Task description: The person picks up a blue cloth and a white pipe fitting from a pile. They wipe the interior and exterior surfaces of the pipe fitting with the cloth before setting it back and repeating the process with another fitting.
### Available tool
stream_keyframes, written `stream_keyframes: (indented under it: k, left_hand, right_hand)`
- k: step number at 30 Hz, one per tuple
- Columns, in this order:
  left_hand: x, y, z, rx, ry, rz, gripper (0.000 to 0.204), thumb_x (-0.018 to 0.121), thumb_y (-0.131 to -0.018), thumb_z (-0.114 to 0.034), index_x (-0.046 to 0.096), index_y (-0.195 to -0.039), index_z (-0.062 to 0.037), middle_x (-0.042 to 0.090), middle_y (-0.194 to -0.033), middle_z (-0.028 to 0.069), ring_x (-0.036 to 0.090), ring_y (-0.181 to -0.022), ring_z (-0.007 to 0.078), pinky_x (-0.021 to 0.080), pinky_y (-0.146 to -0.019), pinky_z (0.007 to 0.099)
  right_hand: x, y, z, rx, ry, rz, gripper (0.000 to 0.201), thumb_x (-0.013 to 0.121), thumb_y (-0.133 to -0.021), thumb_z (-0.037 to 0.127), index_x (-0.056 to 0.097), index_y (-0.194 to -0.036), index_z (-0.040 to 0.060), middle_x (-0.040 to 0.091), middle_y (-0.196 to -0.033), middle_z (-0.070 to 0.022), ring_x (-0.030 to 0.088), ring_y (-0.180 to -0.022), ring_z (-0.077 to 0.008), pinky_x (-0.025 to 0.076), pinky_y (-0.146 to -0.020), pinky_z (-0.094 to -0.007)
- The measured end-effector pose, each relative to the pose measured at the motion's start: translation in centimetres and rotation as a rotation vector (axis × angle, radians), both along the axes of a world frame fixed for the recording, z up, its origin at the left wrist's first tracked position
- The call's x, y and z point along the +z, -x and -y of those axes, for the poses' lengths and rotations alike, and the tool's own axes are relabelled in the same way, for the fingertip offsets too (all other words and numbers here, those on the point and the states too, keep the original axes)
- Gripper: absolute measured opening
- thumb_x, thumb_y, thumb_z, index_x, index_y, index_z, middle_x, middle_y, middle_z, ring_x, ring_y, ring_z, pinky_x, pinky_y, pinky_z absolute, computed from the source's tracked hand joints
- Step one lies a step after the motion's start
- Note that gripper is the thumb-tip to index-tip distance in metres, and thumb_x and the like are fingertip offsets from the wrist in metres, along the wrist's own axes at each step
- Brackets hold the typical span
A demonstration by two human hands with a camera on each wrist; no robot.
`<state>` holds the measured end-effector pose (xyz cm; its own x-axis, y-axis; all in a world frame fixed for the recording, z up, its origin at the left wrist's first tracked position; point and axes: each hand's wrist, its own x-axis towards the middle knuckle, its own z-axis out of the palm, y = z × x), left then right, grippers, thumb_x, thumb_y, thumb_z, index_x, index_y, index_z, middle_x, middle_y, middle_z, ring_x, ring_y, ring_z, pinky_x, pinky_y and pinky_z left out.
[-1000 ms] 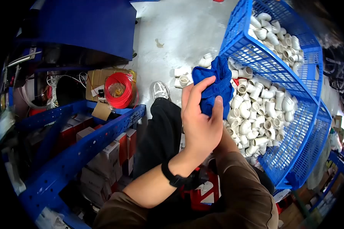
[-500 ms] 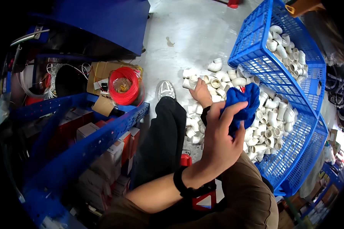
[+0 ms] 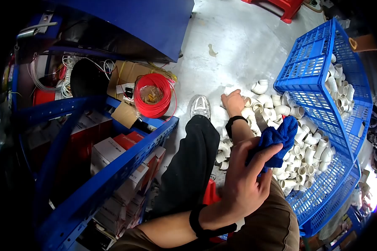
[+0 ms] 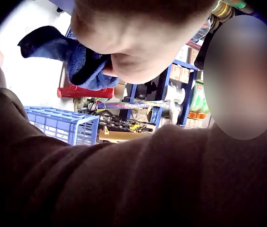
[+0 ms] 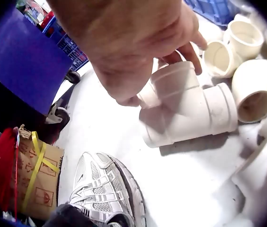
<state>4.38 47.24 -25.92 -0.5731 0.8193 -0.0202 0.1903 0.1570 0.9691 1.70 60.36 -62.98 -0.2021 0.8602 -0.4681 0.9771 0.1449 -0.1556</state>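
In the head view my left hand (image 3: 245, 186) pinches a crumpled blue cloth (image 3: 280, 138), raised in front of my right forearm. The cloth (image 4: 88, 66) hangs from the fingers of the left hand (image 4: 133, 38) in the left wrist view. Farther off, my right hand (image 3: 233, 102) reaches to the left edge of a spread of white pipe fittings (image 3: 266, 100). Up close in the right wrist view, the thumb and fingers of the right hand (image 5: 128, 52) grip a white T-shaped fitting (image 5: 190, 111) at the floor; the fingertips are partly hidden behind it.
Blue crates (image 3: 305, 62) with fittings stand at the right. A blue rack (image 3: 113, 175) with boxes and a red cable coil (image 3: 155, 106) are at the left. My shoe (image 3: 201, 106) rests on the floor, and a red stool (image 3: 282, 8) stands beyond.
The head view has swung left, so the scene lies farther right. My right hand, hidden behind the left at first, has come into sight among the fittings. The cloth remains in my left hand, now lower in view.
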Motion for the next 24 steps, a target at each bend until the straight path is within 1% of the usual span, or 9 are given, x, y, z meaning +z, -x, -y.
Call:
stream_keyframes:
  k: [5,7,8,10,13,17,20,23,24]
  left_hand:
    - [-0.5,1.1,-0.3,0.086,0.008,-0.163,0.050,0.065,-0.079,0.004,0.065,-0.126,-0.0104,0.056,-0.115,0.0195,0.058,-0.105,0.0380,0.049,-0.090,0.0433]
    - [-0.6,2.2,-0.7,0.144,-0.015,-0.268,0.046,0.065,-0.080,0.003,0.066,-0.124,-0.0091,0.058,-0.114,0.0194,0.059,-0.105,0.0385,0.050,-0.091,0.0432]
    - [-0.6,2.5,-1.1,0.154,-0.037,-0.296,0.040,0.068,-0.081,0.002,0.068,-0.120,-0.0070,0.060,-0.112,0.0190,0.061,-0.102,0.0362,0.050,-0.089,0.0408]
    - [-0.3,1.9,-1.2,0.146,-0.086,-0.253,0.035,0.070,-0.082,0.001,0.070,-0.116,-0.0048,0.062,-0.110,0.0192,0.063,-0.098,0.0348,0.052,-0.086,0.0391]
    - [0.5,-0.2,-1.8,-0.001,-0.247,-0.183,0.038,0.073,-0.080,0.001,0.071,-0.117,-0.0053,0.065,-0.111,0.0172,0.066,-0.094,0.0322,0.054,-0.081,0.0380]
    - [2.0,-5.9,-1.8,-0.330,-0.442,-0.112,0.046,0.084,-0.071,-0.005,0.073,-0.115,-0.0119,0.061,-0.100,0.0113,0.062,-0.089,0.0282,0.053,-0.076,0.0365]
    - [2.6,-10.1,-1.1,-0.449,-0.538,0.016,0.048,0.087,-0.069,-0.010,0.066,-0.112,-0.0125,0.057,-0.102,0.0140,0.062,-0.089,0.0275,0.054,-0.075,0.0358]
    - [1.0,-12.8,-0.4,-0.453,-0.471,0.252,0.048,0.079,-0.083,-0.011,0.047,-0.118,-0.0078,0.054,-0.103,0.0109,0.060,-0.091,0.0200,0.051,-0.081,0.0315]
    - [1.5,-14.0,0.2,-0.390,-0.368,0.587,0.044,0.072,-0.091,-0.015,0.042,-0.121,-0.0062,0.054,-0.104,0.0065,0.058,-0.094,0.0145,0.050,-0.085,0.0288]
  right_hand:
    - [4.5,-1.6,-0.4,-0.059,-0.178,-0.310,0.093,0.071,-0.080,0.045,0.032,-0.146,-0.0082,0.064,-0.120,-0.0274,0.062,-0.113,-0.0386,0.050,-0.095,-0.0410]
    - [11.8,-4.4,1.1,-0.198,0.035,-1.147,0.086,0.074,-0.082,0.036,0.034,-0.146,-0.0044,0.062,-0.123,-0.0235,0.062,-0.113,-0.0336,0.049,-0.096,-0.0403]
    - [15.1,-6.0,0.9,-0.205,0.002,-1.146,0.086,0.074,-0.082,0.036,0.034,-0.146,-0.0044,0.062,-0.123,-0.0235,0.062,-0.113,-0.0336,0.049,-0.096,-0.0403]
    - [20.8,-10.4,1.5,0.117,-0.210,-1.181,0.087,0.081,-0.078,0.006,0.030,-0.148,0.0035,0.045,-0.133,-0.0157,0.055,-0.118,-0.0252,0.049,-0.100,-0.0372]
    - [27.5,-16.4,4.1,-0.021,-0.023,-1.505,0.099,0.076,-0.074,-0.005,0.016,-0.152,0.0051,0.040,-0.142,-0.0175,0.051,-0.127,-0.0274,0.045,-0.106,-0.0420]
    - [35.8,-24.1,6.5,-0.120,-0.025,-1.606,0.117,0.082,-0.074,0.002,0.002,-0.159,0.0089,0.042,-0.145,-0.0139,0.049,-0.132,-0.0253,0.039,-0.112,-0.0411]
    - [39.5,-29.4,7.9,-0.124,0.053,-1.462,0.117,0.086,-0.070,0.004,0.010,-0.160,0.0072,0.039,-0.151,-0.0123,0.045,-0.136,-0.0243,0.034,-0.115,-0.0382]
    - [42.9,-32.7,9.9,-0.042,0.212,-1.399,0.111,0.082,-0.075,0.006,0.010,-0.159,0.0029,0.029,-0.158,-0.0148,0.032,-0.145,-0.0235,0.026,-0.120,-0.0383]
    - [43.3,-33.3,10.6,-0.055,0.205,-1.427,0.112,0.084,-0.075,0.007,0.010,-0.159,0.0020,0.028,-0.159,-0.0149,0.032,-0.145,-0.0235,0.027,-0.119,-0.0385]
